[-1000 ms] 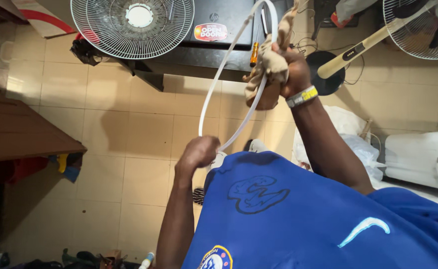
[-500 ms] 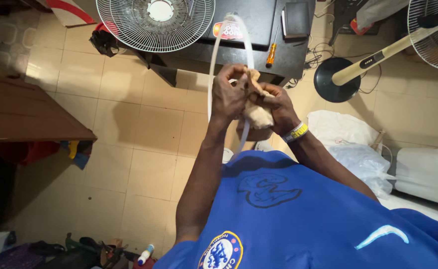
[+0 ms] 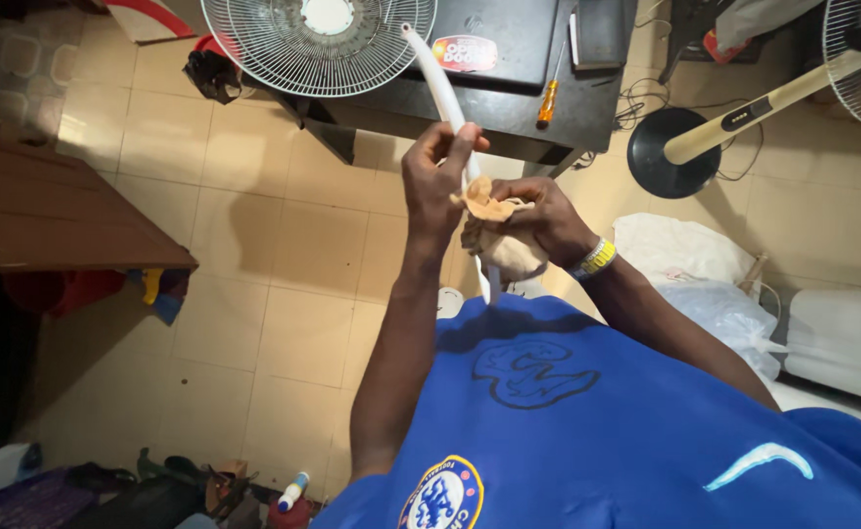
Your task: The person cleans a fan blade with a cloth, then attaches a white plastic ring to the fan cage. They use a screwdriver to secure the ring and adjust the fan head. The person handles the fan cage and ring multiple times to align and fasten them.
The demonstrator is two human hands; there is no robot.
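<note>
Gripping white ring [image 3: 440, 83] — cloth [image 3: 497, 235] bunched

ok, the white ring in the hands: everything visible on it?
The white ring is a thin, smooth hoop that looks like plastic. It is seen nearly edge-on, rising from the hands toward the dark table. The left hand pinches it; the right hand presses a tan cloth around it. Its lower part is hidden.
</note>
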